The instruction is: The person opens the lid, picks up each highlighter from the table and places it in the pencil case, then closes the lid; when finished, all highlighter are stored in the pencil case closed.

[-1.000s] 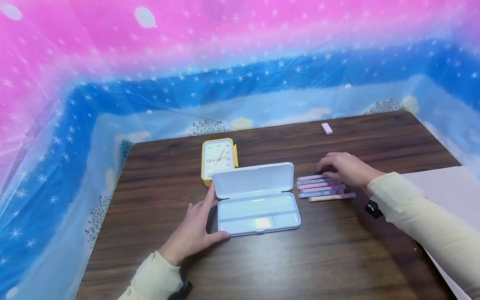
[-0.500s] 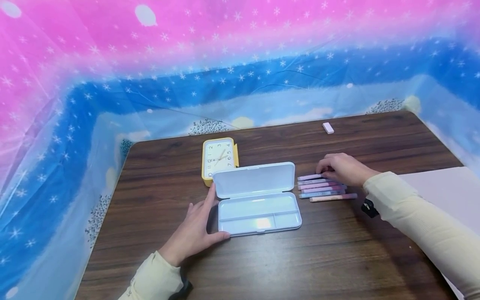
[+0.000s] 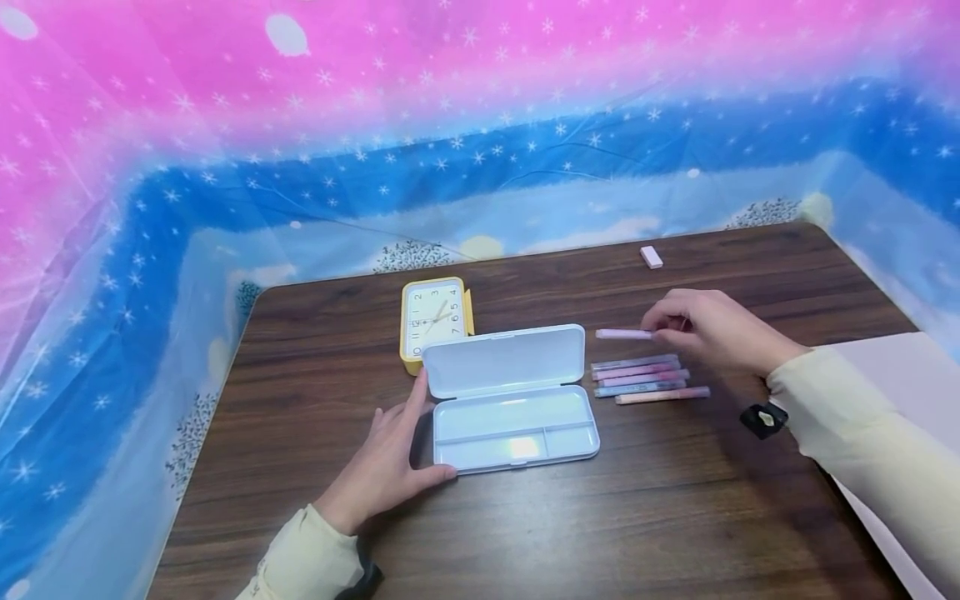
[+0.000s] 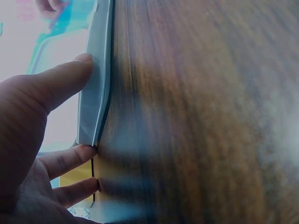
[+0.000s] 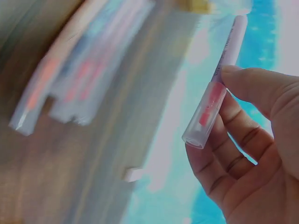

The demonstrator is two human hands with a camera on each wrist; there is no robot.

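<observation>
The right hand [image 3: 712,329] pinches a pale purple pen [image 3: 624,334] above the row of other pens [image 3: 637,377]. In the right wrist view, thumb and fingers hold the pen [image 5: 217,88] near its clear cap. An open white pencil case [image 3: 517,425], its lid tilted back, lies at the middle of the table. The left hand [image 3: 386,458] rests spread at the case's left side, thumb at the front corner and a finger by the lid. The left wrist view shows the thumb against the case's side [image 4: 96,98].
A yellow clock [image 3: 437,317] stands behind the case's left end, close to its lid. A small white eraser [image 3: 652,257] lies near the back edge of the brown table [image 3: 540,533]. At the right is a pale sheet [image 3: 885,375], partly under the right arm.
The right hand has lifted the purple pen off the row and moved slightly back and to the right. The left hand stays at the case.
</observation>
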